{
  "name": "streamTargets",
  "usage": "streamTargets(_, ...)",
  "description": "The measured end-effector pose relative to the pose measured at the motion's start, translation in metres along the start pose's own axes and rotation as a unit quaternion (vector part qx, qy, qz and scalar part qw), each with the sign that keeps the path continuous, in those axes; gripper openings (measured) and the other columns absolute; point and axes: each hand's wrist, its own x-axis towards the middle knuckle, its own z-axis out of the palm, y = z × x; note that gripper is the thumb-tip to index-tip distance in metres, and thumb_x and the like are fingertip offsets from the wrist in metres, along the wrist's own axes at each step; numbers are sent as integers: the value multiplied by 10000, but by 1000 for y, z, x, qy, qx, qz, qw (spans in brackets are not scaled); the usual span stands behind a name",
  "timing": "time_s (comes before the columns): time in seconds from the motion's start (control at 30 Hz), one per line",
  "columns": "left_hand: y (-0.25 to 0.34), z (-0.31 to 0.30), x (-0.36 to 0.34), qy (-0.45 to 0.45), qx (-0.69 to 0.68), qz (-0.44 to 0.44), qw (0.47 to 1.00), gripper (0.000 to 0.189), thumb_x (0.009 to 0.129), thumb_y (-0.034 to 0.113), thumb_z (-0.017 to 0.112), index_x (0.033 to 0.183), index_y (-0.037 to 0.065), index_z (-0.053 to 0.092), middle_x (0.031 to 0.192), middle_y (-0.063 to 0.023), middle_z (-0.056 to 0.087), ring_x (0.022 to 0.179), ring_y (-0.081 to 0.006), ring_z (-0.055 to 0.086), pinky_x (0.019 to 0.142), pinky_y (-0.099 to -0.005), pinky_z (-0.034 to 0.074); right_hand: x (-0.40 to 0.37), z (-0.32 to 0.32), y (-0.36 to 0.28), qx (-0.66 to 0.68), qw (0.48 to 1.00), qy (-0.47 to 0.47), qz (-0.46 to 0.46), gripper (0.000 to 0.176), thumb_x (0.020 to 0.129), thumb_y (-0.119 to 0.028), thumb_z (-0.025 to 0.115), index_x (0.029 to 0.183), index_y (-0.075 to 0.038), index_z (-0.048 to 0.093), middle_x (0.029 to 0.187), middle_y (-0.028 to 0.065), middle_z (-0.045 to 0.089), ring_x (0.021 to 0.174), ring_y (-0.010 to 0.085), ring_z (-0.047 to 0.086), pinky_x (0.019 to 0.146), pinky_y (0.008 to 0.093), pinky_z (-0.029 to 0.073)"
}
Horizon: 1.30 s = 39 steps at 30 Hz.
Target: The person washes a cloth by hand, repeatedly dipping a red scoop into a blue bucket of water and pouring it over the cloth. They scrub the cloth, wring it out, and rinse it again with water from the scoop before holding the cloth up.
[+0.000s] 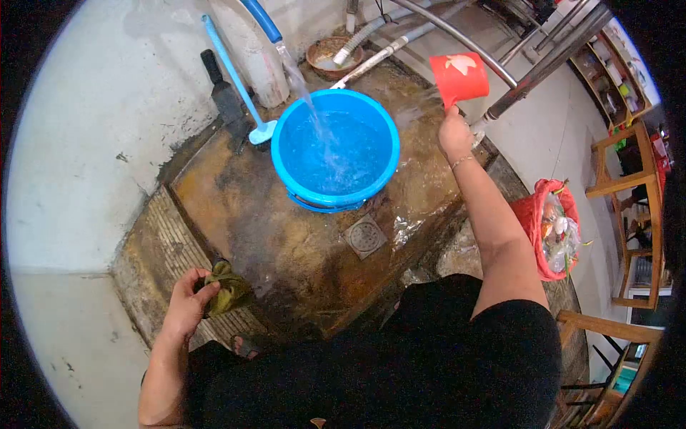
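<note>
My right hand point(455, 134) is closed round the handle of a red plastic water dipper point(468, 80), held out to the right above the wet floor. The dipper is tilted, and a faint streak of water shows at its left side. In my left hand point(190, 300) is a crumpled olive-green cloth point(227, 289), pinched between thumb and fingers at the lower left. Between the hands stands a blue bucket point(334, 196) of water. Water pours into it from a blue hose point(261, 20) above.
A light-blue brush point(236, 71) and a dark flat tool point(227, 100) lean by the left wall. A drain grate point(365, 237) lies in the wet floor point(286, 243). A red-lined trash bin point(529, 218), metal rails point(550, 61) and wooden chairs point(647, 189) stand to the right.
</note>
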Motion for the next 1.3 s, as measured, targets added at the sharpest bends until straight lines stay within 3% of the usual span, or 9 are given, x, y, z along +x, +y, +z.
streamTargets(0.2,-1,-3,2,-10,-9,-9,1000,96,794,37,563,874,35,510,731,-19,558,638,-93,523,571,-220,423,-44,-42,-8,7,975,116,-187,137,765,-89,435,883,-24,463,805,189,573,789,348,580,670,436,467)
streamTargets(0.37,3,-2,2,-7,-14,-13,1000,87,796,45,564,864,37,511,724,-18,555,625,-96,521,565,-221,423,-91,-103,-46,9,960,-72,-271,164,757,-105,460,897,-34,510,839,176,594,780,345,587,655,417,473)
streamTargets(0.47,1,-1,4,-7,-22,-23,999,83,795,48,566,857,44,510,719,-14,550,619,-90,513,555,-223,417,-101,-96,-72,-97,924,-191,-318,175,755,-116,474,896,-43,549,797,179,611,740,342,604,620,428,480)
streamTargets(0.7,3,2,2,-3,-7,-20,1000,90,792,45,573,850,56,505,703,9,534,605,-78,495,540,-217,401,-119,-8,-111,-41,905,-119,-406,178,746,-129,479,847,-17,574,693,122,605,663,298,608,570,441,478)
streamTargets(0.77,0,1,1,-7,-27,-21,999,94,790,42,575,850,57,505,697,13,528,604,-77,490,540,-216,399,-121,5,-118,-218,836,-136,-485,190,736,-139,487,796,-18,621,734,149,621,699,285,621,575,426,489)
streamTargets(0.97,-10,-2,1,-7,7,13,1000,94,792,31,570,856,56,506,709,4,537,621,-79,501,550,-217,409,-98,2,-128,-57,862,-320,-388,229,676,-182,526,785,-24,651,845,208,617,767,320,616,666,409,495)
streamTargets(1.1,-2,1,-6,3,-9,-1,1000,90,790,27,568,856,46,509,722,-8,550,632,-89,513,565,-220,421,-87,8,-112,19,896,-312,-315,242,669,-208,559,778,-7,638,799,193,618,755,342,602,699,417,483)
streamTargets(1.2,-1,-1,-6,-7,-7,5,1000,89,792,28,565,860,45,510,722,-11,554,634,-90,518,567,-222,425,-79,2,-95,93,888,-310,-327,240,670,-227,605,733,4,613,667,174,607,588,299,600,545,397,491)
streamTargets(1.3,3,2,-8,-6,-8,1,1000,84,795,27,560,859,45,511,719,-12,556,636,-86,520,568,-221,426,-89,-54,-83,232,845,-457,-150,202,690,-210,615,746,-21,576,525,95,534,394,193,511,356,322,411)
